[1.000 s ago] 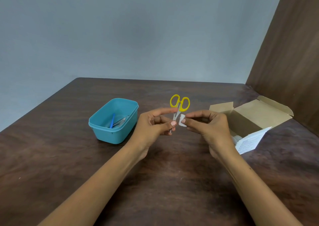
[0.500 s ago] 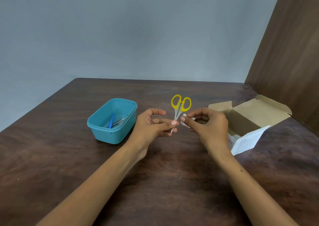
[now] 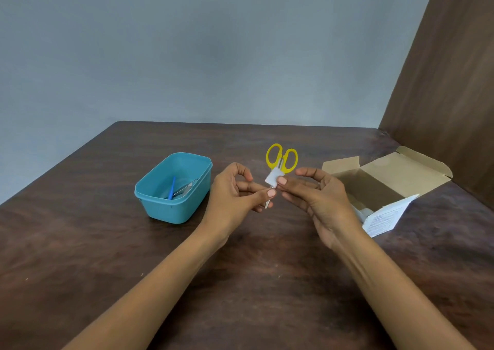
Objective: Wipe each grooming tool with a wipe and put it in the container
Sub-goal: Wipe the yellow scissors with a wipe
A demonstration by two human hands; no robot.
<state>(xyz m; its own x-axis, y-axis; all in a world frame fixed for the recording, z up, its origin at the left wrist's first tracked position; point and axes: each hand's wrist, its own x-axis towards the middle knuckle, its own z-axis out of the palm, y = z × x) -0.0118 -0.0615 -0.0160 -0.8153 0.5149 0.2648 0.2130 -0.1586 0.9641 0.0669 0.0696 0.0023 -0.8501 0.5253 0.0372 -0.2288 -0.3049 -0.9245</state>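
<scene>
Small scissors [image 3: 281, 157] with yellow handles stand upright, handles up, above the table's middle. My left hand [image 3: 235, 192] pinches their metal blades near the tip. My right hand [image 3: 318, 197] presses a small white wipe [image 3: 274, 178] with thumb and fingers against the blades just below the handles. A teal plastic container [image 3: 171, 208] sits on the table to the left of my left hand. Inside it lie a blue-handled tool [image 3: 172, 188] and a metal tool [image 3: 185, 188].
An open cardboard box [image 3: 387, 186] with its flaps spread sits on the dark wooden table [image 3: 80, 242] to the right of my right hand. A brown wall panel [image 3: 449, 95] stands at the far right, and a grey wall is behind the table.
The wipe has slid up the blades toward the yellow handles and now shows flat. My right hand has turned and opened its outer fingers. The left hand keeps its pinch.
</scene>
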